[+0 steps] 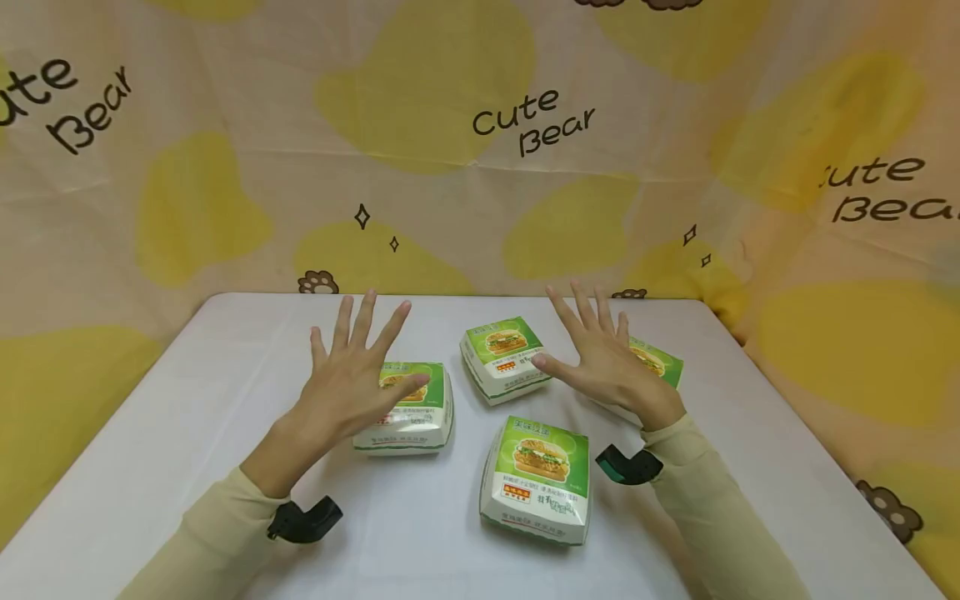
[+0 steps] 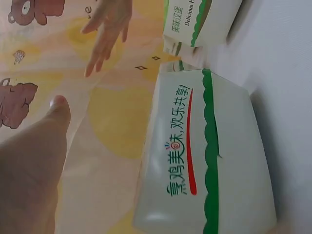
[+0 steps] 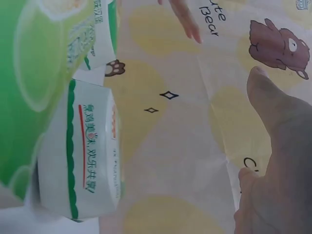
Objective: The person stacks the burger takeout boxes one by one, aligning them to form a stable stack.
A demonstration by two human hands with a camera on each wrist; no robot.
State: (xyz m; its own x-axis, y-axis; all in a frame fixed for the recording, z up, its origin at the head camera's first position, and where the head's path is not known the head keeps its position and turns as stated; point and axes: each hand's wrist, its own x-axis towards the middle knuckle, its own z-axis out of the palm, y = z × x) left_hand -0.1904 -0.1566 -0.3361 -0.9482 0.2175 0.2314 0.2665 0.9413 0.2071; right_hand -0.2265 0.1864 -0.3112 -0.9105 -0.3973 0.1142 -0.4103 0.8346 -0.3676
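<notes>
White table (image 1: 202,417) — four burger boxes (image 1: 534,482), seemingly closed, contents hidden; left grip (image 1: 348,387), right grip (image 1: 606,367) splayed, empty.

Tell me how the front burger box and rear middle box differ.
In the head view, the front box lies nearer the camera and looks larger; the rear box lies farther and looks smaller. The front box is turned slightly clockwise; the rear box, counterclockwise. Both look closed and are green and white on top.

Cloth-draped booth (image 1: 457,204), white table (image 1: 168,467)
</notes>
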